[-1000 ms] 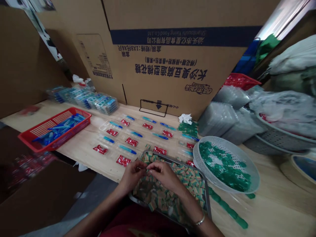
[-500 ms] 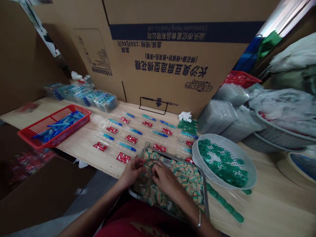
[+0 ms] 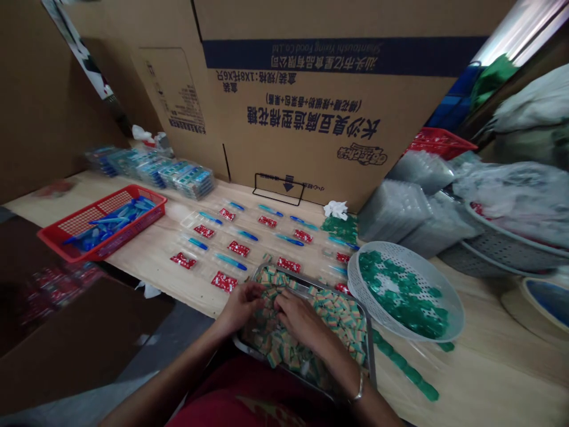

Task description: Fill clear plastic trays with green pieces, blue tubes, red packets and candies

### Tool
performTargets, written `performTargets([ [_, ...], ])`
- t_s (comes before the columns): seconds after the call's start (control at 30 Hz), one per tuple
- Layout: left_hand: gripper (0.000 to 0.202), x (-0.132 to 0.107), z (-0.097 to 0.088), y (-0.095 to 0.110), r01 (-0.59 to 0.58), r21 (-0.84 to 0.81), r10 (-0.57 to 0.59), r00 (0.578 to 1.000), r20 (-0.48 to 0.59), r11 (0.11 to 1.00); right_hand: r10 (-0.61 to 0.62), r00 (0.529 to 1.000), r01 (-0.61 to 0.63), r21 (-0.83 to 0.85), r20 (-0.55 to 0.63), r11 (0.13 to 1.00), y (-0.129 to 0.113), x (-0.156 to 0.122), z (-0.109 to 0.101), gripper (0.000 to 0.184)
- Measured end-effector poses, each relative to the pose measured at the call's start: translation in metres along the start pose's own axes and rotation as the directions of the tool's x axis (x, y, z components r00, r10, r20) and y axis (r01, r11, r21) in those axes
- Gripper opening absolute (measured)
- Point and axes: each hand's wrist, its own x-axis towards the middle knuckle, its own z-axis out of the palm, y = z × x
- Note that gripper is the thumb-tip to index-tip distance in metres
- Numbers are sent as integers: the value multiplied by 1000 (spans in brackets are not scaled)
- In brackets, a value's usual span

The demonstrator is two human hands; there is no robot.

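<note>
A: Quick, hands first?

B: Left hand (image 3: pixel 243 305): thumb and fingers bent in toward each other at the tray's ten o'clock edge. Can't tell if a piece is in it. Right hand (image 3: pixel 299 315): curled low, fingertips among the pieces, about eleven from the tray's middle. Whether it grips one, can't tell.

A: Which pieces?

B: Small striped pieces (image 3: pixel 342 320), green and tan, heaped in the metal tray (image 3: pixel 368 341) right against the person's front.

A: What's changed?

B: A second ago the fingertips nearly met. Now there's a gap, and the right hand sits lower, down in the heap. My read: handling is all inside the tray, nothing carried out of it.

A: And the rows?

B: Look unchanged. Clear packs with blue pens (image 3: pixel 231 261) and red sachets (image 3: pixel 237 248), from eleven to twelve o'clock off the tray.

A: Further out?

B: White colander (image 3: pixel 454 314) with green bits (image 3: pixel 415 323) at two, green strip (image 3: pixel 406 369) at four, stacked clear plastic trays (image 3: pixel 391 207) at one. Red basket (image 3: pixel 128 231) of more pens at ten. Big carton (image 3: pixel 288 148), print upside down, at twelve.
</note>
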Motion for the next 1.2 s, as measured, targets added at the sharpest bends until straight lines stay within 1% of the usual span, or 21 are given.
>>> performTargets([
  [0.1,23,-2,2,1,-7,23,8,1000,-6,1000,-22,1000,23,23,-14,999,-2,-4,-4,16],
  [0.2,20,-8,8,3,-17,74,17,1000,0,997,35,998,-24,196,-53,980,-2,-8,-9,11],
  [0.3,18,-14,16,5,-8,47,4,998,67,999,95,993,-65,361,-65,930,0,-10,-12,8],
  [0.43,20,-17,19,6,25,-20,-21,987,162,999,94,994,-59,419,-64,906,3,-10,-15,8],
  [0.53,23,-16,18,5,33,-47,-23,979,202,998,99,992,-49,501,-75,864,4,-9,-15,6],
  [0.6,27,-16,19,2,51,-75,-36,981,191,996,128,988,-58,579,-81,813,5,-8,-13,4],
  [0.73,31,-17,23,-3,57,-108,-45,993,112,993,237,969,-109,728,-75,677,8,-6,-4,7],
  [0.83,32,-17,28,-6,-2,-114,10,997,72,994,335,939,-142,800,-78,583,8,-4,3,11],
  [0.9,34,-17,29,-5,-35,-132,43,997,57,991,366,927,-147,820,-81,554,7,-3,4,12],
  [0.97,35,-17,29,-3,13,-187,0,998,69,982,362,927,-126,831,-95,542,7,-3,2,13],
  [1.03,37,-17,27,0,125,-279,-104,991,90,952,352,928,-81,851,-126,519,7,-4,-4,14],
  [1.1,38,-16,26,4,201,-354,-177,979,99,913,309,941,-43,860,-136,508,7,-6,-10,13],
  [1.13,38,-16,26,7,213,-360,-187,977,105,908,272,953,-36,848,-130,528,5,-6,-12,12],
  [1.2,34,-16,26,11,195,-311,-164,979,124,930,202,972,-38,772,-118,635,1,-7,-14,9],
])
